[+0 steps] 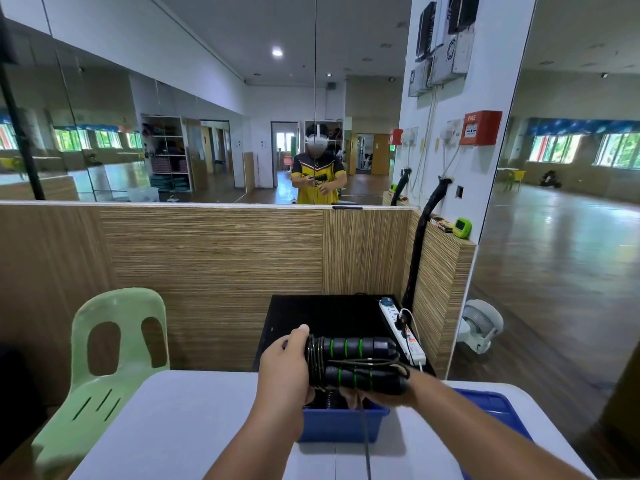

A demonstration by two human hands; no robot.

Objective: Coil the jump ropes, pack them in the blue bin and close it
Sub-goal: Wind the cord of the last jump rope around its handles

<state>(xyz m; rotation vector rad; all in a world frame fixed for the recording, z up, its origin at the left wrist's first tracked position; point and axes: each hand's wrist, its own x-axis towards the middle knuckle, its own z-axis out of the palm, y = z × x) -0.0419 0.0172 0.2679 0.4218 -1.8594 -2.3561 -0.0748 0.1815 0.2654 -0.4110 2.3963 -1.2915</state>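
Holding a coiled jump rope [360, 362] just above the blue bin [341, 427], at 6 o'clock of the view on the white table [194, 420]. Clenching the left hand [287, 372] round the wound loops at the bundle's 9 o'clock end, thumb lying over the top. Curling the right hand [391, 398] under the lower handle, grasping it. Letting one loose strand [364, 434] hang toward 6 o'clock across the bin's front wall. Leaving the blue lid [491, 403] at the bin's 3 o'clock, a green chair [119, 306] at 9 o'clock.
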